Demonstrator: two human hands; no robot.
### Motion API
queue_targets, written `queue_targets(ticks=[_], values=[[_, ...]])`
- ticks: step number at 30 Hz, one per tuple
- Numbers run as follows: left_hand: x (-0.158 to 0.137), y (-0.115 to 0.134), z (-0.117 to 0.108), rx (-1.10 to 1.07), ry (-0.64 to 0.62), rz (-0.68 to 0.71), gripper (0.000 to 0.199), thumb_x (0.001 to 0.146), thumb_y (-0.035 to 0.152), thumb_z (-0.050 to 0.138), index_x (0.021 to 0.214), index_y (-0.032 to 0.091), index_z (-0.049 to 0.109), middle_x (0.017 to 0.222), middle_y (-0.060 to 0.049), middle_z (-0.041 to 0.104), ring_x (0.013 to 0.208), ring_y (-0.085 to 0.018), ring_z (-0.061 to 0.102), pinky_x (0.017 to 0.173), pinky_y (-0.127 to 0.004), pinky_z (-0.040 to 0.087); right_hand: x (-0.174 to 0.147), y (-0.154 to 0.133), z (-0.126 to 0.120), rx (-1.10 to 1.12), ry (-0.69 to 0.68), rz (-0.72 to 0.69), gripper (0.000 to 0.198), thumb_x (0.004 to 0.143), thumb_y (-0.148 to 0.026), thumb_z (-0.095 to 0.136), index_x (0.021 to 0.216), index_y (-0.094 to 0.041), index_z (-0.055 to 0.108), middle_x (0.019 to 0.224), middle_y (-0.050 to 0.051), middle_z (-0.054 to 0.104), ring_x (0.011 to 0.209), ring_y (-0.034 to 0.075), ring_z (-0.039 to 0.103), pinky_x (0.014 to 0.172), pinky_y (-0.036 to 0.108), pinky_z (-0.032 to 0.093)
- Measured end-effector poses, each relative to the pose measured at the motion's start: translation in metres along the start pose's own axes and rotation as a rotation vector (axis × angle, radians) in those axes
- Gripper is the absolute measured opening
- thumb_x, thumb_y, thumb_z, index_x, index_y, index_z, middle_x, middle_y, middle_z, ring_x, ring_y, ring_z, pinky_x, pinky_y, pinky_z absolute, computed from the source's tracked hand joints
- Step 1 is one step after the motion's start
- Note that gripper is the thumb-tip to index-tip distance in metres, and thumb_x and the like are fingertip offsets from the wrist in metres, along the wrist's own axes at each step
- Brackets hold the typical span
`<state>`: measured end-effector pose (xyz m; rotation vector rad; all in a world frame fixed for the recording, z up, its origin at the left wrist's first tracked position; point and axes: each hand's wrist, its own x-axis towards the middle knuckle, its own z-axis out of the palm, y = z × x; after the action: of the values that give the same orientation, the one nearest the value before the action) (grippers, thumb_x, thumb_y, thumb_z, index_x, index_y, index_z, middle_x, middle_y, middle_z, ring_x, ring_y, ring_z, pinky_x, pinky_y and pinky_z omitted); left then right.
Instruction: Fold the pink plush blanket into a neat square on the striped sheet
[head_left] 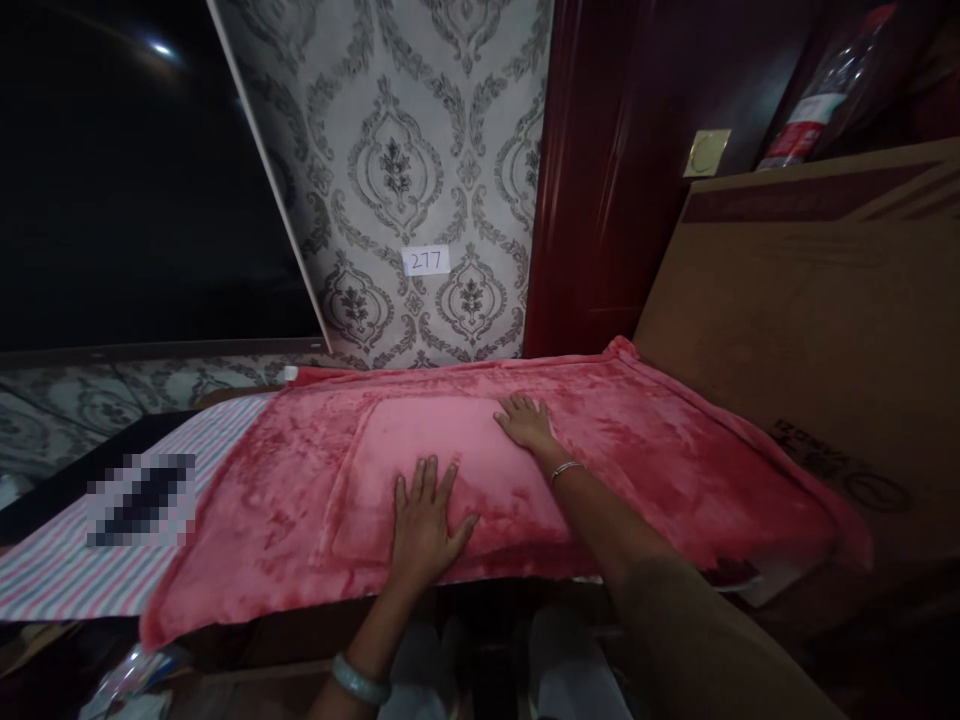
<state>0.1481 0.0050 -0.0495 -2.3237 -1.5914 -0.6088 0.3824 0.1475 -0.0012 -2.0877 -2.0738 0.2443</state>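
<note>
A plush pink-red blanket (660, 450) is spread over a long low surface in front of me. Near its middle lies a folded piece of pink plush fabric (442, 430), roughly rectangular and flat. My left hand (427, 520) rests palm down on its front part, fingers spread and pointing away from me. Farther back, at its right rear corner, my right hand (525, 422) also lies flat with the fingers apart. Neither hand grips anything. Whatever lies under the blanket is hidden.
Left of the blanket is a striped cloth (232, 430) with a blurred-out dark object on it. A large television screen (135, 200) stands behind at left. A big cardboard box (810, 300) leans at right, with a plastic bottle (814, 110) above it. A card (426, 261) marked 277 is on the wall.
</note>
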Motion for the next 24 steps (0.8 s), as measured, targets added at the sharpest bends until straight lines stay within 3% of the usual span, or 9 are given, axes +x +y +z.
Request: queue_targets(ticks=[3, 10, 14, 16, 19, 22, 24], values=[[0.0, -0.001, 0.001, 0.002, 0.007, 0.005, 0.073, 0.09, 0.057, 0.053, 0.153, 0.022, 0.04, 0.161, -0.016, 0.033, 0.149, -0.036, 0.03, 0.119, -0.063, 0.019, 0.001, 0.009, 0.001, 0.037, 0.029, 0.079, 0.06, 0.101, -0.049, 0.022, 0.156, -0.027, 0.033, 0.166, 0.007, 0.023, 0.152, 0.032, 0.017, 0.117, 0.061, 0.016], [-0.001, -0.003, 0.006, 0.002, 0.049, 0.022, 0.073, 0.09, 0.057, 0.052, 0.153, 0.02, 0.041, 0.158, -0.018, 0.037, 0.147, -0.036, 0.033, 0.118, -0.064, 0.02, -0.002, 0.019, -0.003, 0.099, 0.073, 0.163, 0.056, 0.102, -0.041, 0.024, 0.155, -0.027, 0.034, 0.164, 0.007, 0.03, 0.149, 0.026, 0.027, 0.115, 0.05, 0.03], [-0.001, -0.003, 0.011, -0.023, 0.087, 0.017, 0.076, 0.09, 0.057, 0.051, 0.153, 0.016, 0.039, 0.157, -0.019, 0.04, 0.147, -0.035, 0.033, 0.12, -0.062, 0.017, -0.016, 0.01, -0.021, 0.086, 0.126, 0.197, 0.057, 0.103, -0.038, 0.024, 0.157, -0.022, 0.029, 0.166, 0.012, 0.022, 0.153, 0.029, 0.018, 0.115, 0.056, 0.027], [-0.002, -0.002, 0.013, -0.049, 0.113, 0.008, 0.084, 0.09, 0.06, 0.049, 0.156, 0.011, 0.029, 0.157, -0.022, 0.038, 0.148, -0.034, 0.031, 0.121, -0.061, 0.016, -0.03, -0.007, -0.027, 0.07, 0.162, 0.108, 0.058, 0.103, -0.038, 0.026, 0.158, -0.021, 0.026, 0.167, 0.012, 0.019, 0.154, 0.028, 0.012, 0.119, 0.055, 0.02], [-0.002, -0.001, 0.015, -0.084, 0.174, -0.034, 0.098, 0.088, 0.065, 0.049, 0.159, 0.006, 0.014, 0.162, -0.025, 0.026, 0.152, -0.034, 0.022, 0.122, -0.059, 0.016, -0.059, -0.043, -0.021, 0.042, 0.161, -0.172, 0.057, 0.103, -0.039, 0.03, 0.158, -0.026, 0.027, 0.167, 0.008, 0.018, 0.154, 0.026, 0.013, 0.12, 0.054, 0.017], [-0.002, 0.0, 0.015, -0.093, 0.199, -0.057, 0.102, 0.087, 0.067, 0.049, 0.158, 0.004, 0.011, 0.163, -0.026, 0.019, 0.153, -0.036, 0.014, 0.122, -0.059, 0.016, -0.087, -0.071, 0.0, -0.014, 0.067, -0.486, 0.056, 0.102, -0.042, 0.032, 0.157, -0.033, 0.028, 0.167, 0.003, 0.02, 0.154, 0.024, 0.014, 0.121, 0.054, 0.017], [-0.002, 0.0, 0.015, -0.092, 0.181, -0.055, 0.102, 0.087, 0.067, 0.048, 0.158, 0.002, 0.013, 0.162, -0.027, 0.021, 0.153, -0.036, 0.016, 0.121, -0.059, 0.016, -0.094, -0.075, 0.011, -0.054, 0.008, -0.616, 0.054, 0.103, -0.044, 0.031, 0.156, -0.036, 0.029, 0.166, -0.001, 0.021, 0.154, 0.022, 0.014, 0.122, 0.053, 0.015]])
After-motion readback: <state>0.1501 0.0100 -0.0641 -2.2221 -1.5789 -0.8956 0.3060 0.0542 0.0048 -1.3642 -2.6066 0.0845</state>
